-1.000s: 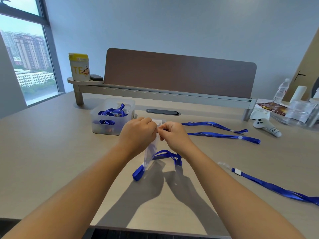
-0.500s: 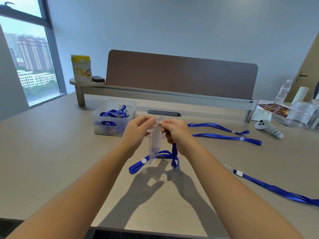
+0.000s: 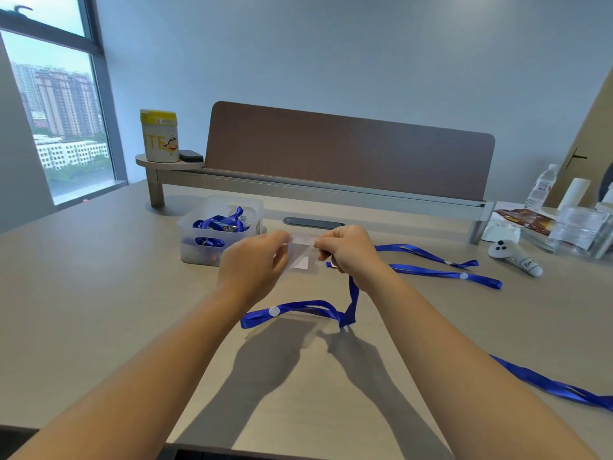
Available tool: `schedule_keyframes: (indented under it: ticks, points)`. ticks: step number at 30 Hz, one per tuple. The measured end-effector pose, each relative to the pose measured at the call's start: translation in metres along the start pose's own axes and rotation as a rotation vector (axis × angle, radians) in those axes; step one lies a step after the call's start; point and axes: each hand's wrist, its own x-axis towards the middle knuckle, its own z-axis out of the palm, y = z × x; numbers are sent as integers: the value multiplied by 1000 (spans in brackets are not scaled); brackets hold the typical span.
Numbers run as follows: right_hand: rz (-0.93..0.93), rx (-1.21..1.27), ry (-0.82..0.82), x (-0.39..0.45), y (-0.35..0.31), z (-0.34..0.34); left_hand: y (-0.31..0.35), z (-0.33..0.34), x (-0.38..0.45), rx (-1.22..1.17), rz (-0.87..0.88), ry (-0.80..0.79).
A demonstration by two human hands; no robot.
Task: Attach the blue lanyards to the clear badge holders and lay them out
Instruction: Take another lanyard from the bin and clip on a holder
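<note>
Badge holder (image 3: 303, 255), clear, held up between both hands above the table (image 3: 99, 293).
Left hand (image 3: 255, 267) pinches its left edge, fingers curled; right hand (image 3: 348, 252) pinches the right top corner and also grips a blue lanyard (image 3: 298, 310) that trails down onto the table. Both forearms reach forward. Behind stand a clear bin (image 3: 220, 229) of lanyards and a brown divider panel (image 3: 348, 151), with a window (image 3: 56, 111) at left.
</note>
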Motion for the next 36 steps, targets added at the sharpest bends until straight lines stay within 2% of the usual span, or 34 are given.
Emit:
schedule_keyframes:
  ticks: [3, 5, 10, 13, 16, 19, 21, 24, 25, 28, 30, 32, 36]
  points:
    - [-94, -219, 10, 2, -2, 7, -1, -7, 3, 161, 192, 84]
    - [-147, -379, 15, 4, -3, 13, -3, -10, 4, 252, 235, 73]
    - [-299, -730, 37, 6, -2, 24, -10, -6, -1, 188, 140, 4]
    - [-305, -678, -5, 6, -3, 27, -13, -5, -4, 93, 64, -21]
    - [-284, -615, -48, 6, -3, 28, -13, -2, -3, 66, 65, -9]
    - [-305, -613, -36, 7, -4, 30, -11, 1, 3, -33, -73, -72]
    - [-225, -451, -90, 9, -5, 29, -13, -1, 5, -13, -41, -67]
    - [63, -4, -243, 12, -6, 21, -20, -5, 5, 99, 137, 7]
    - [107, 45, -260, 14, -4, 21, -23, -6, 5, 129, 159, 15]
    - [31, -130, -151, 16, 2, 28, -30, -9, 5, 133, 139, 17]
    - [-79, -267, -7, 20, 9, 33, -33, -10, 4, 28, 7, 67]
    - [-145, -337, 51, 22, 16, 34, -39, -10, 3, -68, -138, 105]
    - [-81, -391, -138, 26, 33, 46, -50, -10, -5, -92, -219, 123]
